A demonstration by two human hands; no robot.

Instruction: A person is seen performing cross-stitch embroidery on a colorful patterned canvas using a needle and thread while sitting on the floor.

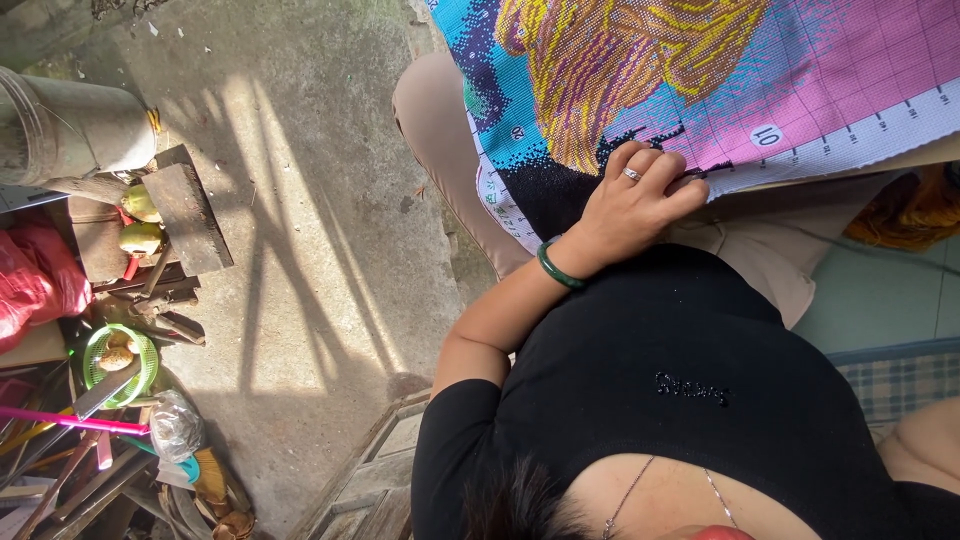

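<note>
Left hand (640,200) on cross-stitch canvas (800,80)
I see its fingers pinching the canvas's lower edge — green bangle (556,268) at wrist; right hand out of view.

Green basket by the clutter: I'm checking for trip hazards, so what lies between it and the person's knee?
Only concrete floor, crossed by stripes of sun and shadow, lies between the green basket and the knee in the head view.

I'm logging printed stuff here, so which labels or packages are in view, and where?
Round white marker: on the cross-stitch cloth edge, beyond the left hand.
White printed patch: cloth's left corner.
Red plastic bag: far left, crumpled.
Glittery dark lettering: black shirt chest.
</note>
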